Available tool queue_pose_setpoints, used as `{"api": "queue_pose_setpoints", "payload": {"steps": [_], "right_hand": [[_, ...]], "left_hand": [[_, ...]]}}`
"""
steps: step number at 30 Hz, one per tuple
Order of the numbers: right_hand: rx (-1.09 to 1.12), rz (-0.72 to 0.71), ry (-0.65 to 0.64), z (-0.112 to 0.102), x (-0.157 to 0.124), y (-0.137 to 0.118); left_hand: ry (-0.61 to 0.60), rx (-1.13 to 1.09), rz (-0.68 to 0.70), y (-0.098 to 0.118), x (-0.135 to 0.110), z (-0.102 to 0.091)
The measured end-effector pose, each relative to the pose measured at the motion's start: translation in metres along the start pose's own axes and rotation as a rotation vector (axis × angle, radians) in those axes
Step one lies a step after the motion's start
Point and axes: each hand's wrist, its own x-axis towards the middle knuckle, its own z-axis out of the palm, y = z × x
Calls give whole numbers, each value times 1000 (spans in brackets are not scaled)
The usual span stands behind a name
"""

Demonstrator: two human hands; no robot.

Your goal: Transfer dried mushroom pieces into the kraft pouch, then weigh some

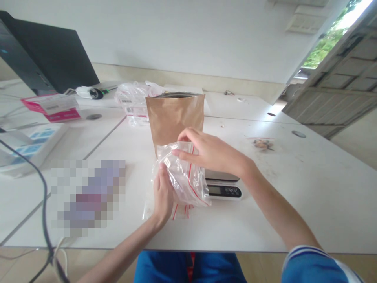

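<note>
Between my two hands is a clear zip-lock bag (188,179) with a red seal line, held over the table just before a brown paper pouch (173,118). My left hand (163,192) grips the bag's left side, thumb on its front. The fingers of my right hand (206,151) are closed on its upper edge. More clear bags with red lines (181,211) lie underneath. A digital kitchen scale (225,190) sits behind and right of the bag, partly covered by it and my right arm. The pouch stands upright with its top open.
At right lies a small clear bag of brown pieces (263,144). Behind the pouch is a plastic-wrapped bundle (135,102). To the left are a pink-and-white box (61,114), a white tray (55,143), a blurred-out object (94,196) and a black cable (44,196).
</note>
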Motion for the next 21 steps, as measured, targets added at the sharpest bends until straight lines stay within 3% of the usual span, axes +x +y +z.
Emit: {"api": "queue_pose_setpoints", "payload": {"steps": [3,8,11,16,19,21], "right_hand": [[65,105,-95,-1,-11,12],[453,177,-25,-2,-14,46],[542,187,52,4,-19,54],[426,177,111,10,-33,62],[243,255,206,4,-39,92],[-6,334,290,-3,-41,124]], "left_hand": [[21,45,17,3,-4,0],[-138,95,33,13,-5,1],[-186,131,25,21,-1,-1],[-226,323,25,37,11,-10],[-165,569,94,36,23,-19],[-105,826,181,32,31,-24]]}}
